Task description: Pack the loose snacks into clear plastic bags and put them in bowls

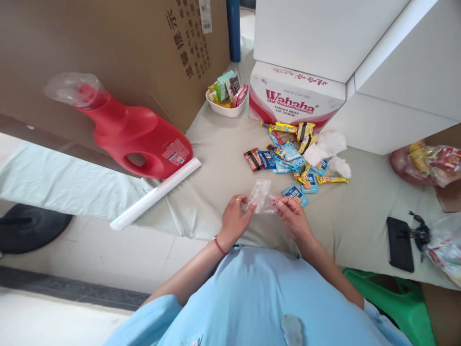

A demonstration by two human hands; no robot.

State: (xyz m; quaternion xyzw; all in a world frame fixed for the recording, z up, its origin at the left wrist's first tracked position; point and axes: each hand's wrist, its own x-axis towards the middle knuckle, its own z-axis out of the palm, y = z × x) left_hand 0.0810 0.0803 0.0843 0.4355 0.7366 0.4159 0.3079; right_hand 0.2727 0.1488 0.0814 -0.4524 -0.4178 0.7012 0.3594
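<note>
Both hands hold a small clear plastic bag (261, 195) above the cloth-covered table (223, 158). My left hand (236, 218) pinches the bag's left side with thumb and fingers; a ring and a red wrist string show on it. My right hand (292, 216) pinches the right edge. Just beyond the bag lies a pile of small snack packets (291, 156), blue, yellow and brown, with one blue packet (296, 194) right by my right fingers. Crumpled clear bags (326, 146) lie beside the pile.
A red detergent jug (139, 137) lies on its side at left beside a white roll (156, 192). A white bowl of snacks (226, 98) and a Wahaha carton (293, 98) stand behind. A black phone (399, 242) and bagged goods (428, 163) are at right.
</note>
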